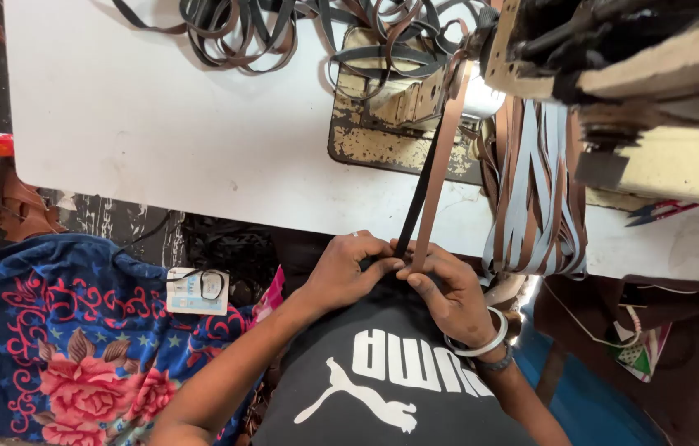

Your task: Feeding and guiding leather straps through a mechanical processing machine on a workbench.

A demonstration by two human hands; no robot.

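1. Two hands, both mine, meet at the near edge of the white table point(159, 124). My left hand point(348, 271) and right hand point(446, 291) are pressed together, fingertips pinched on the strap ends.
2. Two straps in hand: one brown strap point(440, 169) and one black strap point(417, 194), lying side by side and running taut from my fingers up to the sewing machine point(655, 91).
3. One worn metal bed plate point(366, 140), set in the table under the machine head.
4. One tangle of loose straps point(283, 33) at the far edge; count cannot be told.
5. One hanging bundle of straps point(535, 198), draped off the table just beside my right hand.
6. One floral cloth point(68, 347), well to my left.
7. Risk, as I judge it: the two straps could slide out of line if my pinch eases, or snag the hanging bundle nearby.
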